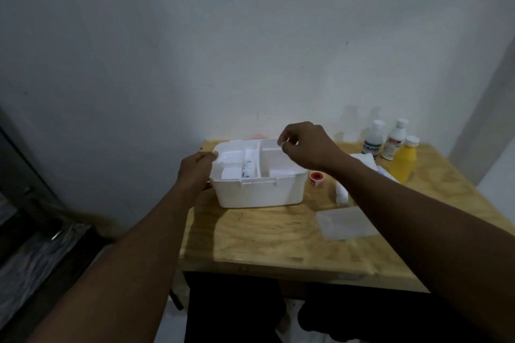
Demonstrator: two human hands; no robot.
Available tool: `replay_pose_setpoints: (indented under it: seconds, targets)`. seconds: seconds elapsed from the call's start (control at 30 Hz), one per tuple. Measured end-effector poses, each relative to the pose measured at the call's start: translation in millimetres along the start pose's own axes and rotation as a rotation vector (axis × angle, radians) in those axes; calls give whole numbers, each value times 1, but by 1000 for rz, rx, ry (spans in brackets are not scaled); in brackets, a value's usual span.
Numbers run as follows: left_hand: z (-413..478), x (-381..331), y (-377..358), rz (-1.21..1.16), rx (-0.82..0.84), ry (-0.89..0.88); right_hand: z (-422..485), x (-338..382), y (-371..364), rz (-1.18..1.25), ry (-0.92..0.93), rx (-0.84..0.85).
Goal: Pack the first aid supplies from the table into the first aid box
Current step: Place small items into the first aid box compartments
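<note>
First aid box [259, 192], white and open-topped, sat toward the back left part of a pale plywood desk [267, 242] pushed against a plain whitish wall [195, 50]. Its inner tray was split into compartments, and a white tube-like item [248, 170] with dark print lay in the middle one. Just right of the box stood a small red-cored tape roll [316, 177], and beyond it a white rolled bandage [341, 193]. A translucent flat lid or case [347, 224] lay on the desk nearer the front right. At the back right corner stood three bottles: a white one with a green label [373, 138], a white one with a red label [394, 139] and a yellow one [404, 161]. Dark flooring showed to the left of the desk.

The left hand [196, 170] rested against the box's left end, fingers curled on its rim. The right hand [303, 145] hovered over the box's right compartment, thumb and forefinger pinched together, possibly on something small and white, though blur kept that unclear.
</note>
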State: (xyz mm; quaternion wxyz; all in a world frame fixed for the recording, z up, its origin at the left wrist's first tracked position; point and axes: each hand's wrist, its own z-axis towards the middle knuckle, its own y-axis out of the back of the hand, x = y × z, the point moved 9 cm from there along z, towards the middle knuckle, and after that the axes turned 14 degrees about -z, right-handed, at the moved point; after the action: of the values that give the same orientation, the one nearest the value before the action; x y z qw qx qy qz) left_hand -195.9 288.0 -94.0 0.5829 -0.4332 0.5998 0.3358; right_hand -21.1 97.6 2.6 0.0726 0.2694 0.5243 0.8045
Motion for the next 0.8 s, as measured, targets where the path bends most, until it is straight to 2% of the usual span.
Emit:
replay_pose_setpoints:
  seconds: [0.17, 0.23, 0.3, 0.37, 0.4, 0.53, 0.67, 0.8]
  targets:
    - [-16, 3, -9, 33, 15, -21, -31, -34, 24, -42, -39, 76]
    - [-20, 6, -10, 66, 2, -25, -45, -48, 13, -120, -69, 261]
    - [-24, 6, -10, 79, -14, -28, -65, -59, -7, -242, -101, 522]
    - [-27, 6, -9, 82, -22, -19, -88, -66, -27, -437, -102, 777]
    - [-28, 5, -10, 80, -22, -18, -96, -68, -34, -523, -91, 840]
    - [-31, 4, -11, 77, -22, -8, -97, -69, -44, -597, -71, 760]
    - [-32, 3, -11, 91, -30, 3, -96, -64, -49, -670, -39, 760]
    - [-32, 3, -9, 86, -33, 38, -83, -63, -49, -644, -29, 691]
